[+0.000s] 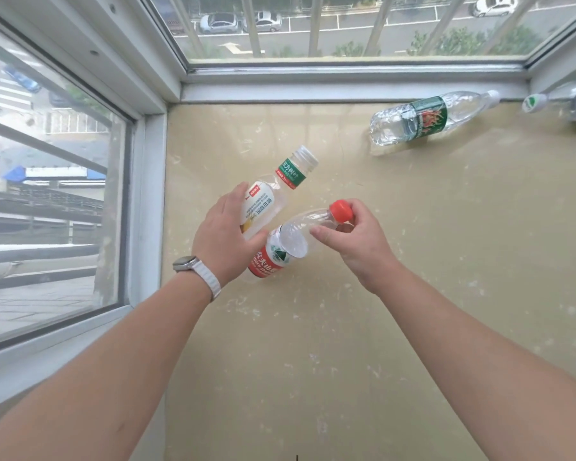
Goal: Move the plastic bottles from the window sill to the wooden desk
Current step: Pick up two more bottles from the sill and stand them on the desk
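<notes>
On the beige window sill [413, 261] my left hand [225, 236] wraps the body of a clear bottle with a white cap and green-and-white label [280, 184], its neck pointing away to the right. My right hand [353, 237] pinches the neck of a clear bottle with a red cap and red label [280, 251], just below the cap; its base points toward me and left. The two bottles touch near my left thumb. A third clear bottle with a dark green label [423, 116] lies on its side at the far right of the sill.
Window panes with white frames [160, 78] close the sill at the left and at the far side. At the right edge another white-capped bottle [566, 101] shows partly against the frame. A wristwatch with a white strap sits on my left wrist.
</notes>
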`<move>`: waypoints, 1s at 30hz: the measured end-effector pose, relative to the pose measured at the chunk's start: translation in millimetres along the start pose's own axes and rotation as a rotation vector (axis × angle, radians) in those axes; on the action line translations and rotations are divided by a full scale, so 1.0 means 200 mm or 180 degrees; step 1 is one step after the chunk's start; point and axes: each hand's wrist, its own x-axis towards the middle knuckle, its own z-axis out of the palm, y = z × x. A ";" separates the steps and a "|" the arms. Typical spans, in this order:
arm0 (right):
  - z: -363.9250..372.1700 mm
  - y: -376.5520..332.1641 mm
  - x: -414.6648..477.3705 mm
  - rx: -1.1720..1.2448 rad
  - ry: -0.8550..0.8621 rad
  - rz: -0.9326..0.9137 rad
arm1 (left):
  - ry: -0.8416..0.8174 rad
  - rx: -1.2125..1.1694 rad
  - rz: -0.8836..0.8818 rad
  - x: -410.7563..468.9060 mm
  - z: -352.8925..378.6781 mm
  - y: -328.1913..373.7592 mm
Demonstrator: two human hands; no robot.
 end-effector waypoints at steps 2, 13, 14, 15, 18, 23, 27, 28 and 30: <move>0.03 -0.01 0.00 0.0241 0.0087 -0.0109 | 0.0066 -0.0121 -0.0099 -0.04 0.02 -0.02; 0.19 0.13 0.05 0.0289 0.0218 0.0507 | 0.0082 -0.0585 -0.0607 -0.13 0.13 -0.03; 0.20 0.15 0.04 0.0245 0.0221 0.0543 | 0.0094 -0.0647 -0.0655 -0.14 0.15 -0.03; 0.20 0.16 0.04 0.0192 0.0239 0.0570 | 0.0088 -0.0701 -0.0698 -0.14 0.15 -0.02; 0.20 0.18 0.04 -0.0041 0.0270 0.0616 | 0.0002 -0.0894 -0.0806 -0.17 0.17 -0.01; 0.12 0.17 0.01 -0.0140 0.0390 0.0620 | 0.0003 -0.0979 -0.0869 -0.22 0.16 0.01; 0.04 0.10 -0.04 -0.0106 0.0430 0.0493 | 0.0098 -0.0991 -0.0846 -0.25 0.10 0.05; 0.03 0.07 -0.06 -0.0091 0.0439 0.0455 | 0.0124 -0.1013 -0.0828 -0.26 0.07 0.07; 0.00 0.00 -0.11 -0.0037 0.0450 0.0370 | 0.0182 -0.1031 -0.0775 -0.28 0.02 0.12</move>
